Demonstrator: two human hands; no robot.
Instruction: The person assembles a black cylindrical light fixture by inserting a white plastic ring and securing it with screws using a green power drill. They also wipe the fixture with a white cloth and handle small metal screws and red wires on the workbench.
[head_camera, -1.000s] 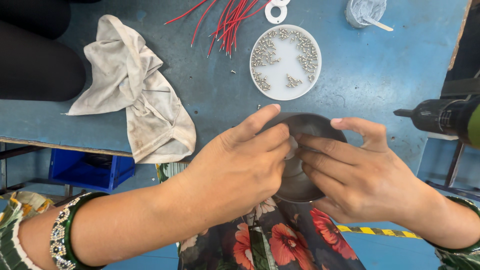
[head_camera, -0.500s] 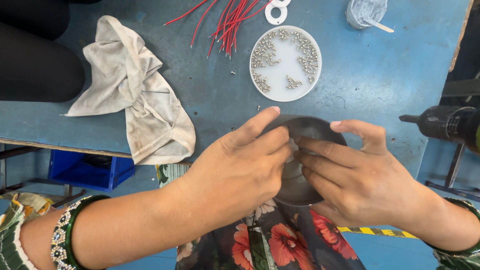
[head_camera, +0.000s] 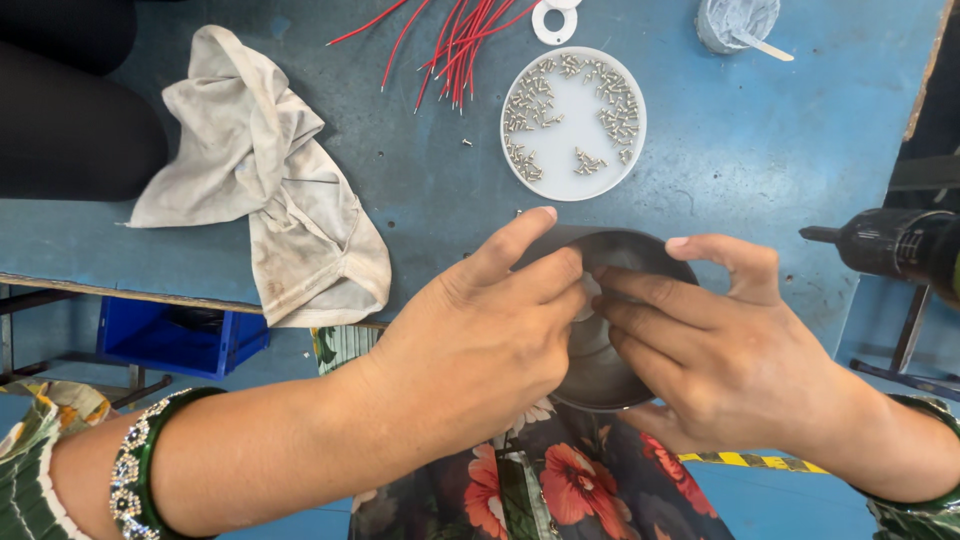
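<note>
A worn blue table (head_camera: 800, 150) is spread with a crumpled grey cloth (head_camera: 270, 190), a white dish of screws (head_camera: 573, 123) and red wires (head_camera: 460, 35). At its near edge, a dark metal bowl (head_camera: 610, 330) is gripped by the left hand (head_camera: 480, 340) and right hand (head_camera: 720, 350), fingers curled inside.

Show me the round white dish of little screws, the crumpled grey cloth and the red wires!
round white dish of small silver screws (head_camera: 573, 150), head view, bare centre.
crumpled grey cloth (head_camera: 268, 170), head view, middle fold.
thin red wires (head_camera: 462, 40), head view, bundle's middle.
</note>
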